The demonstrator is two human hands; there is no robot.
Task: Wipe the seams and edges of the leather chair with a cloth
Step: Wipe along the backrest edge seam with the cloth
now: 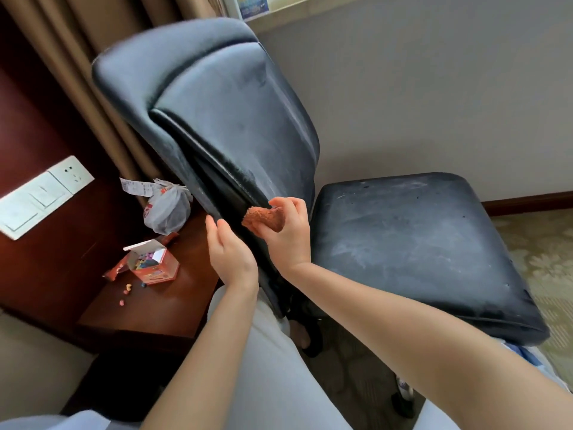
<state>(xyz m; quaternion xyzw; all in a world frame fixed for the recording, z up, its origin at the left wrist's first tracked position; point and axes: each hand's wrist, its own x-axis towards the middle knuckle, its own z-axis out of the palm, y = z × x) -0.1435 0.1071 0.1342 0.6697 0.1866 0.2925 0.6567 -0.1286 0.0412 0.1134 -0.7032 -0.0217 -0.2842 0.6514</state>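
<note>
**Side seam under way, most of the chair yet to do**

While the right hand (286, 234) pinches a bunched orange cloth (263, 219) between thumb and fingers, its grip clenched round the wad, the cloth sits against the dark piped seam low on the near side of the leather chair (235, 119), just above where the backrest meets the seat (412, 243). The left hand (229, 252) lies just beside it, fingers straight and released, touching the outer edge of the backrest as if to steady it or part the fold; it holds nothing.

Judging from where the cloth is, the work looks to be in its middle: the wipe is at the bottom end of the backrest's side seam. Whether the upper run of that seam has been cleaned cannot be told, as the top of the backrest is blurred. The seat shows pale, dusty streaks and a few dark specks across its top, and its front and side edges look untouched, so they probably remain. The far side of the backrest is hidden.

On the wooden surface (173, 293) to the left stand an open box of coloured pieces (153, 263), some spilled beside it, and a tied plastic bag (167, 209) close to the chair's edge.
</note>
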